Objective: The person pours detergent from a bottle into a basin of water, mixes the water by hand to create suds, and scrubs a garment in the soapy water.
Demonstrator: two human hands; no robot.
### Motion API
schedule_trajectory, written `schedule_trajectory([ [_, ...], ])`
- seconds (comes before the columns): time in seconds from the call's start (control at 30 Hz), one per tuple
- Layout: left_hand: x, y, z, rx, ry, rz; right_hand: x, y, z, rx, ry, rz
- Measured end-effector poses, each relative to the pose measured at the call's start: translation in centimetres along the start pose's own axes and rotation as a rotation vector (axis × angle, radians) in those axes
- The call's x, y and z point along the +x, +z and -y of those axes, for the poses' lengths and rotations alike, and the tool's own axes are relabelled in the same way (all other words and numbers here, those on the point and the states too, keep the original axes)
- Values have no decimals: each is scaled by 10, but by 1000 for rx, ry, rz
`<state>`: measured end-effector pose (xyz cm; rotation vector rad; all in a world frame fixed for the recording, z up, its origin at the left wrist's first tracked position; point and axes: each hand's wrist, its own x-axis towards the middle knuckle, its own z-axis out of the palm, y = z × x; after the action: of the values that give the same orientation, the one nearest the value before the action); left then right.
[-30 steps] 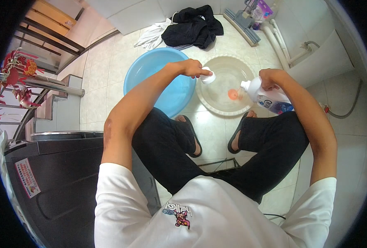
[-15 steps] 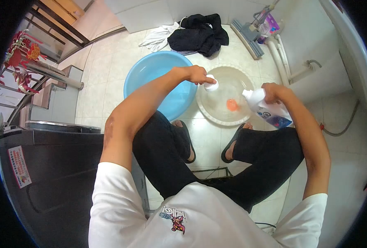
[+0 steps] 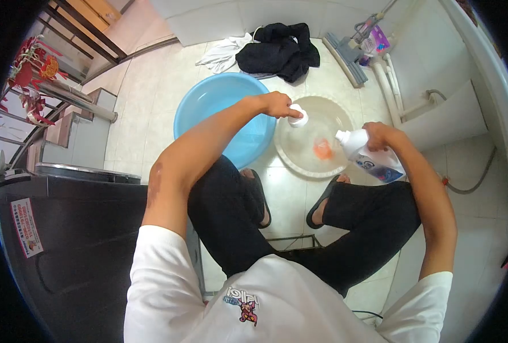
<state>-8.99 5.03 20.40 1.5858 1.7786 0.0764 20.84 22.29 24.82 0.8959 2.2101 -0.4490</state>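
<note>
1. Bottle (image 3: 366,154): white, with a blue label; its lettering is too small to read.
2. Shirt lettering (image 3: 242,296): upside down, seemingly "hallei". The sticker (image 3: 26,227) has red print, illegible.
3. Left hand (image 3: 278,105): fingers pinching a white cap (image 3: 298,116) above the pale basin (image 3: 300,170).
4. Right hand (image 3: 380,136): curled round the bottle's handle, its tilted mouth above the basin's right side.

An open gap is running between white cap (image 3: 298,118) and bottle (image 3: 375,162) above the beige basin (image 3: 314,173), while the left forearm (image 3: 211,136) is partly blocking the blue basin (image 3: 208,100) from above.
</note>
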Motion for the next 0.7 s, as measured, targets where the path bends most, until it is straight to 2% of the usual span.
schedule_trajectory([
  [0.17, 2, 3, 5, 85, 98, -110, 9, -1, -5, -15, -20, 105],
  [0.23, 4, 3, 6, 88, 173, -169, 4, 0, -10, 137, -59, -14],
  [0.37, 6, 5, 2, 6, 243, -289, 3, 4, -14, 222, -90, -26],
  [0.43, 4, 1, -7, -143, 291, -294, 4, 9, -17, 259, -246, -128],
  [0.57, 2, -3, -25, -197, 359, -297, 4, 6, -13, 258, -230, -151],
  [0.7, 10, -1, -36, -188, 395, -300, 9, 3, -10, 160, -352, -292],
])
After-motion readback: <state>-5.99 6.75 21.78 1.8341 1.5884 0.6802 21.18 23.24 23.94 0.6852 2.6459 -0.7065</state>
